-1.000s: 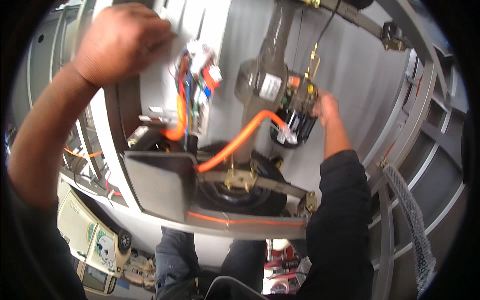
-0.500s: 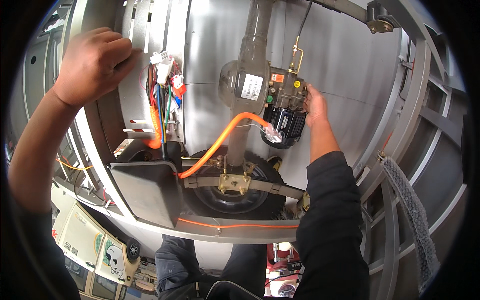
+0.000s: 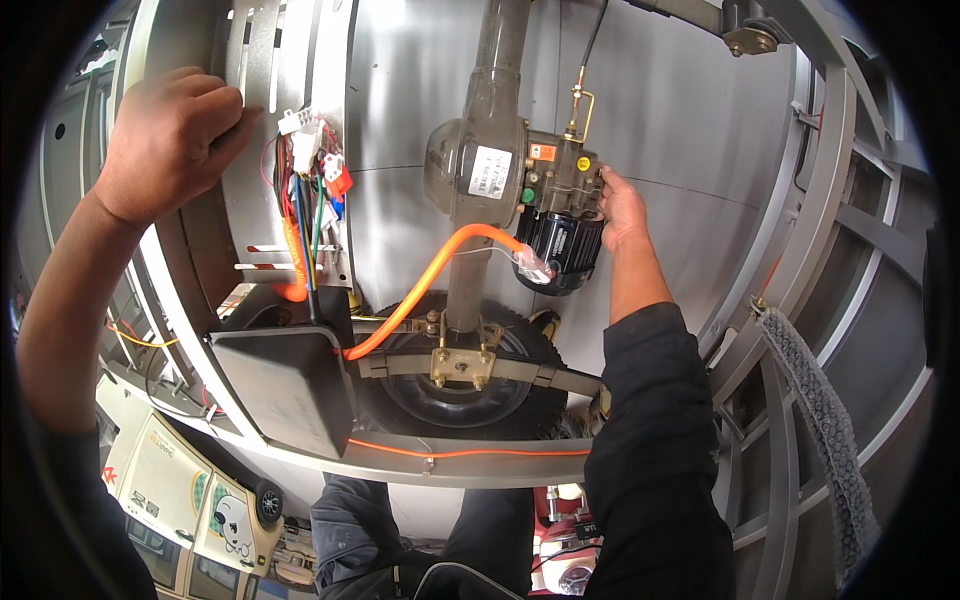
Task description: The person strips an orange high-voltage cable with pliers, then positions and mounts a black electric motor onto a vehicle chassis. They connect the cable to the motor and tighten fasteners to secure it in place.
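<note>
My left hand [image 3: 178, 145] is raised over the left frame rail, fingers curled into a fist with the thumb pointing right. Whatever lies inside the fist is hidden. Beside it hangs a wiring bundle [image 3: 303, 190] with white and red connectors. My right hand [image 3: 622, 208] grips the right side of the gearbox [image 3: 568, 180]; some of its fingers are hidden behind the housing. Below the gearbox sits a finned black motor [image 3: 562, 250]. An orange cable [image 3: 440, 275] runs from the clear plastic wrap [image 3: 535, 264] on the motor to a black box [image 3: 285, 375].
A grey axle tube [image 3: 493, 100] and a tyre [image 3: 535, 395] lie within the metal frame [image 3: 500, 468]. Grey fuzzy strip [image 3: 820, 420] hangs at right. A cream vehicle [image 3: 185, 490] stands lower left; red equipment [image 3: 565, 540] is beside my legs.
The view has shifted slightly, so the axle, motor and wiring sit a little further left. My right hand stays at the gearbox and my left hand stays closed over the rail.
</note>
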The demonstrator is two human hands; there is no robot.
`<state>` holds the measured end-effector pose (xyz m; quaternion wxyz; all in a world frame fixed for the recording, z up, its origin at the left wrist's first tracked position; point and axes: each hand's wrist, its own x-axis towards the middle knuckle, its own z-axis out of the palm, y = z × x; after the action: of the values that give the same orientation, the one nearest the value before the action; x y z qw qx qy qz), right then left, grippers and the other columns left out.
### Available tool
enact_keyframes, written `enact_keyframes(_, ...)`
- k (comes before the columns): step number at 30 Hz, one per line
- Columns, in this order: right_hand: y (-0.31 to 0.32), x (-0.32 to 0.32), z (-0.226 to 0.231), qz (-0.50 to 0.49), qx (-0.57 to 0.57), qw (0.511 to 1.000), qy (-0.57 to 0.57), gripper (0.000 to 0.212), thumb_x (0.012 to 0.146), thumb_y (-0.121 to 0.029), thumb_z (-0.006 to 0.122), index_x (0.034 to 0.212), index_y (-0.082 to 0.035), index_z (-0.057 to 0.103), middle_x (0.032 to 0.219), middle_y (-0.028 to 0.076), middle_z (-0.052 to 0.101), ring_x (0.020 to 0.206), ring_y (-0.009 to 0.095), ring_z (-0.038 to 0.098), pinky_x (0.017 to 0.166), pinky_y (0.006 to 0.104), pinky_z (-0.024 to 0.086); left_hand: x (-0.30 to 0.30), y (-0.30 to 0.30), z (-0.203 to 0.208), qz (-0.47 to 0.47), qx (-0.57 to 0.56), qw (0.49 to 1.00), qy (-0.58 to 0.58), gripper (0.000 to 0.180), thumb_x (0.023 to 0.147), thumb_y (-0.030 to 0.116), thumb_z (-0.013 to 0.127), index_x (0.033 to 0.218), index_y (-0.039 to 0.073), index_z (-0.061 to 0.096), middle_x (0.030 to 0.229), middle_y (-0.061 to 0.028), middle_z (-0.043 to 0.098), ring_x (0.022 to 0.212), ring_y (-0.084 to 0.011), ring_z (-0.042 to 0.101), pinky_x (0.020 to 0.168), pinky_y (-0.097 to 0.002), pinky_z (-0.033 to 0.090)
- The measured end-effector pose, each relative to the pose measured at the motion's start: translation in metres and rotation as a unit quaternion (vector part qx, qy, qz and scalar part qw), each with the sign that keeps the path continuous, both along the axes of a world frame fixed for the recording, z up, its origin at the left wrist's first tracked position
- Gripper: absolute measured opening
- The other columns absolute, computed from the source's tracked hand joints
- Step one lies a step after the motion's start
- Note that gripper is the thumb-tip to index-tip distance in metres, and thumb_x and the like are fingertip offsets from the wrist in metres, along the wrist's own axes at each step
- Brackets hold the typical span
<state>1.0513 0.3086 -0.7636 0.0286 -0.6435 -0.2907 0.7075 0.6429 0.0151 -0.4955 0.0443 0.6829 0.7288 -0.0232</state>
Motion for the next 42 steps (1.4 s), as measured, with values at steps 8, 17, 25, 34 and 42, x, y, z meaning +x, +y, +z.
enact_keyframes(8, -0.001, 0.004, -0.005, 0.047, 0.051, 0.997, -0.039, 0.033, 0.1, -0.033, 0.072, 0.121, -0.007, 0.071, 0.106, 0.002, 0.076, 0.082, 0.014, 0.064, 0.066, 0.0312, 0.039, -0.001, -0.001, 0.0, -0.002, -0.006, 1.0, -0.009, 0.035, 0.083, 0.012, 0.079, 0.067, 0.008, 0.048, 0.066, -0.0086, 0.052, 0.068, -0.032, 0.059, 0.058, -0.0461, 0.046)
enact_keyframes(17, 0.0, 0.007, -0.009, 0.078, 0.059, 0.995, -0.033, 0.034, 0.102, -0.034, 0.069, 0.122, -0.008, 0.072, 0.107, 0.003, 0.076, 0.086, 0.015, 0.065, 0.068, 0.0318, 0.041, 0.0, -0.001, 0.0, 0.0, -0.01, 1.0, -0.006, 0.035, 0.083, 0.011, 0.08, 0.068, 0.007, 0.049, 0.066, -0.0085, 0.053, 0.068, -0.0319, 0.06, 0.058, -0.0458, 0.047)
enact_keyframes(25, 0.005, 0.01, -0.014, 0.093, 0.03, 0.995, -0.005, 0.036, 0.102, -0.036, 0.067, 0.124, -0.007, 0.071, 0.105, 0.002, 0.075, 0.085, 0.014, 0.065, 0.068, 0.0331, 0.039, -0.003, -0.002, -0.001, -0.014, -0.004, 1.0, -0.008, 0.036, 0.084, 0.01, 0.079, 0.068, 0.008, 0.048, 0.066, -0.0092, 0.052, 0.066, -0.0312, 0.058, 0.057, -0.0452, 0.046)
enact_keyframes(34, 0.004, 0.006, -0.004, 0.067, 0.023, 0.997, -0.011, 0.036, 0.099, -0.031, 0.071, 0.126, -0.007, 0.071, 0.109, 0.002, 0.074, 0.09, 0.015, 0.064, 0.071, 0.037, 0.04, -0.004, -0.002, -0.003, -0.032, 0.004, 0.999, -0.023, 0.04, 0.086, 0.009, 0.08, 0.067, 0.007, 0.045, 0.065, -0.0105, 0.049, 0.063, -0.0315, 0.055, 0.056, -0.0448, 0.043)
enact_keyframes(42, -0.001, -0.005, 0.01, -0.011, 0.009, 1.0, 0.012, 0.029, 0.095, -0.02, 0.074, 0.118, -0.002, 0.074, 0.096, 0.004, 0.071, 0.077, 0.013, 0.057, 0.063, 0.0328, 0.04, -0.004, -0.001, -0.001, -0.029, 0.01, 0.999, -0.013, 0.039, 0.086, 0.009, 0.08, 0.068, 0.007, 0.045, 0.066, -0.011, 0.049, 0.065, -0.0322, 0.056, 0.056, -0.0449, 0.044)
